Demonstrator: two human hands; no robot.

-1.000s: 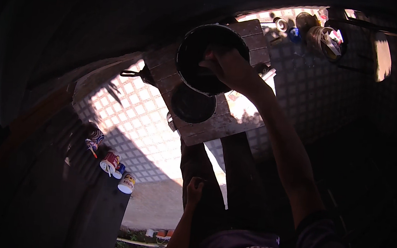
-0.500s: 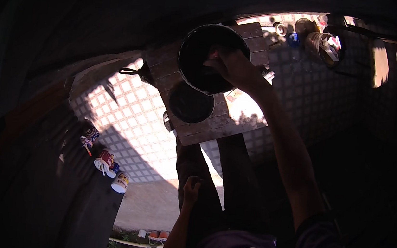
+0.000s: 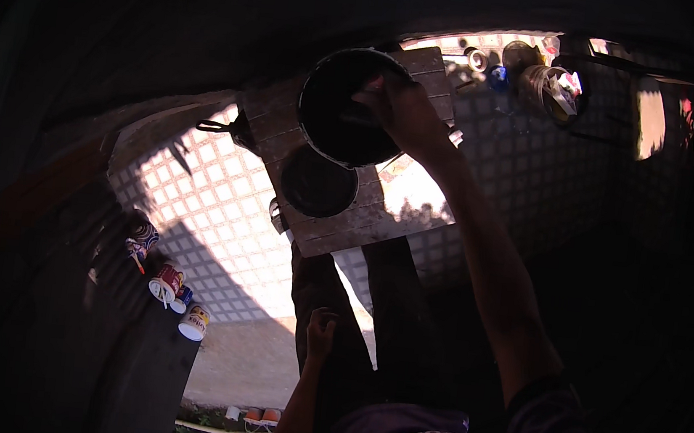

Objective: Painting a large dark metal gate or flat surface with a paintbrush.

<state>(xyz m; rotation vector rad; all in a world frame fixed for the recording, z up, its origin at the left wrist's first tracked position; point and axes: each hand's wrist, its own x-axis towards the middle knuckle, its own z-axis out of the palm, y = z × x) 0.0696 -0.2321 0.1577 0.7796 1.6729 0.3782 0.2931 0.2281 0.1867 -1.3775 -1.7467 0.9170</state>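
Observation:
My right hand (image 3: 404,114) is over the mouth of a round black bucket (image 3: 321,142), coming in from its right side. Its fingers are pinched together, with a small reddish spot at their tips; what they hold is too dark to make out. The bucket is on a worn plank-topped table (image 3: 336,236), its inside in deep shadow. Nearer to me on the same planks lies a second round black container or lid (image 3: 319,181). My left hand (image 3: 320,332) rests near my left thigh, fingers curled in, with nothing seen in it.
Several paint cans (image 3: 194,323) line a dark ledge at the left. A bin of scraps (image 3: 556,93) and a blue container (image 3: 498,78) are on the tiled floor (image 3: 222,195) at the far right. A black strap or handle (image 3: 214,126) juts from the table's left edge.
The whole view has shifted, so the scene sits slightly farther left and lower. My right hand has moved a little to the right over the bucket. My left hand stays by my thigh.

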